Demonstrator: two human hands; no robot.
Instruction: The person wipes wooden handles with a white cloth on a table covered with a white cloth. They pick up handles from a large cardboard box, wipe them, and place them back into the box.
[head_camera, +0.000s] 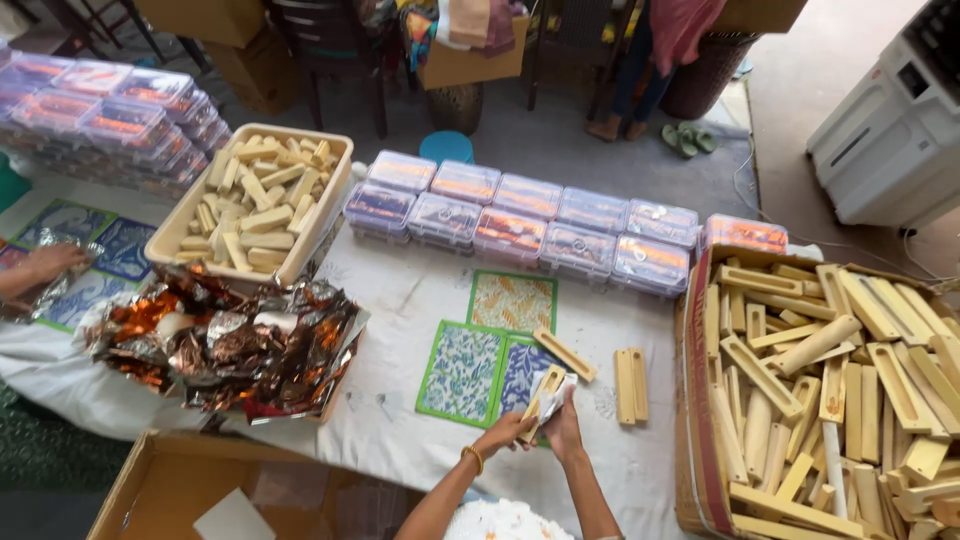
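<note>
My left hand (503, 432) and my right hand (567, 428) meet over the near edge of the table. Together they grip a pale wooden holder (546, 388) with a white wrapper or cloth against it, which the right hand pinches. A gold bangle sits on my left wrist. Beside the hands lie three patterned cards with green borders (462, 372), another wooden holder (565, 353) and a pair of wooden pieces (631, 384).
A cardboard box full of wooden holders (830, 380) stands at right. A beige tray of wooden blocks (258, 203), a heap of foil wrappers (225, 342) and rows of clear plastic boxes (520, 225) fill the table. Another person's hand (45, 265) rests at far left.
</note>
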